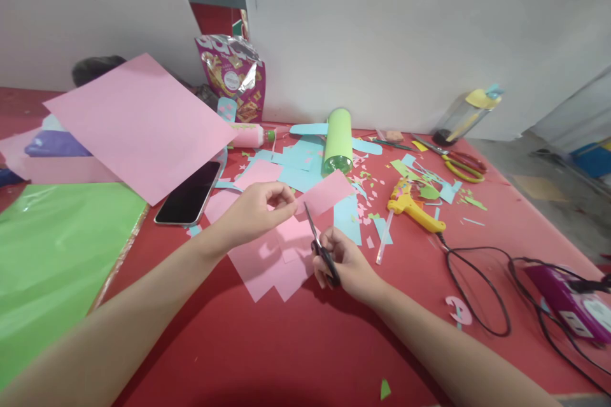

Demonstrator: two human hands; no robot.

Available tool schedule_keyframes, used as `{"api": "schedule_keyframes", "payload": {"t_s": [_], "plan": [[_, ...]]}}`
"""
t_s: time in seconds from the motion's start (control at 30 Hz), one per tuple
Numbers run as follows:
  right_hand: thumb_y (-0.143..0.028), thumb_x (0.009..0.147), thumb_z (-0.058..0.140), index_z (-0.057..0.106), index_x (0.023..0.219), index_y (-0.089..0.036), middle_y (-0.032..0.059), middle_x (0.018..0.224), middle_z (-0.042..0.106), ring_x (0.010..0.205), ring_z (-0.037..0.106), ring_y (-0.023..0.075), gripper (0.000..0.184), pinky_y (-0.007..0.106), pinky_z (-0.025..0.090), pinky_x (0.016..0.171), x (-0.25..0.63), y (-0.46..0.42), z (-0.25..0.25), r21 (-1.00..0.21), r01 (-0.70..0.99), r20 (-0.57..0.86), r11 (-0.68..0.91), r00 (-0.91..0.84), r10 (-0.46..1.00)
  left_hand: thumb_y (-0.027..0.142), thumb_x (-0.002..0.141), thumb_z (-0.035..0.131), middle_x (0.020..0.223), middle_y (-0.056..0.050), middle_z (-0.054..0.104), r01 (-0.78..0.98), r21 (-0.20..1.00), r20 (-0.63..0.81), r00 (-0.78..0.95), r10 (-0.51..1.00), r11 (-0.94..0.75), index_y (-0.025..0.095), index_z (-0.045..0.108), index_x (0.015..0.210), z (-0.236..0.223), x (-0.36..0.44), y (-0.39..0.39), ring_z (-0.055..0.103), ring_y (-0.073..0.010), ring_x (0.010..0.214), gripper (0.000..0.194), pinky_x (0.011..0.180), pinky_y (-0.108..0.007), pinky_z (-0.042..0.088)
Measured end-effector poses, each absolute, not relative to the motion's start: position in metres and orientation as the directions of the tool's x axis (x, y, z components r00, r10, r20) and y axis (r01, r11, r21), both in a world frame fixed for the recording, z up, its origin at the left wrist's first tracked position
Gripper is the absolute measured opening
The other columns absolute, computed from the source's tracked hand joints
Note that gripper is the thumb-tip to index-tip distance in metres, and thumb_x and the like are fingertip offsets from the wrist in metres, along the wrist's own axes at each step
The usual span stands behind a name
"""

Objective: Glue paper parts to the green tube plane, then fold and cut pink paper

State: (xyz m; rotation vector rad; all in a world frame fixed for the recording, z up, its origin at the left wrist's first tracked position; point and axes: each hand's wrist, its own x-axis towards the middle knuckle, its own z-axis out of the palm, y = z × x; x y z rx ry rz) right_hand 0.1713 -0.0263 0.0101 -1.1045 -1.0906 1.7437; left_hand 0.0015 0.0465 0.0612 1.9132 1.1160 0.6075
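Note:
My left hand (pixel 258 208) is closed in a pinch at the near left end of a small pink paper piece (pixel 329 193). My right hand (pixel 352 264) grips black-handled scissors (pixel 327 266), fingers in the loops. The scissor blades point up and away, with their tip beside my left fingertips and the paper's edge. Whether the blades touch the paper, I cannot tell. Beneath both hands, more pink paper sheets (pixel 258 270) overlap on the red table (pixel 229 350). Just beyond the held piece lies a bottle wrapped in light green paper (pixel 340 130), with light blue wing-like strips at its sides.
A yellow glue gun (pixel 415 211) with a trailing cord lies right, near a purple power strip (pixel 568 305). Behind are red-and-yellow-handled scissors (pixel 465 164) and a clear bottle (pixel 463 116). Left are a phone (pixel 188 196), pink sheet (pixel 143 124) and green pack (pixel 57 254). Paper scraps litter the middle.

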Motion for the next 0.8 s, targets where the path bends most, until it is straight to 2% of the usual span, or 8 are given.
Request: {"api": "schedule_keyframes", "payload": {"t_s": [0.37,0.8], "plan": [[-0.03,0.067,0.062,0.031,0.072,-0.022,-0.012,0.048,0.045,0.037,0.045,0.0052,0.032,0.015,0.029,0.034,0.1716,-0.026,0.0062,-0.929,-0.211,-0.214,-0.303,-0.361,0.908,0.025,0.072,0.048,0.061,0.003,0.047,0.458,0.852,-0.035,0.536,0.843,-0.255,0.018,0.046,0.059,0.0531,0.0013,0.0474,0.045,-0.0112,0.059,0.015,0.056,-0.024,0.038],[-0.027,0.066,0.062,0.033,0.07,-0.022,-0.012,0.046,0.046,0.035,0.044,0.0048,0.03,0.016,0.031,0.035,0.1722,-0.0263,0.0067,-0.925,-0.222,-0.217,-0.308,-0.359,0.908,0.026,0.071,0.048,0.065,0.001,0.053,0.483,0.835,-0.044,0.535,0.843,-0.264,0.018,0.05,0.061,0.0566,0.0005,0.048,0.05,-0.0129,0.063,0.013,0.06,-0.026,0.04]]}}
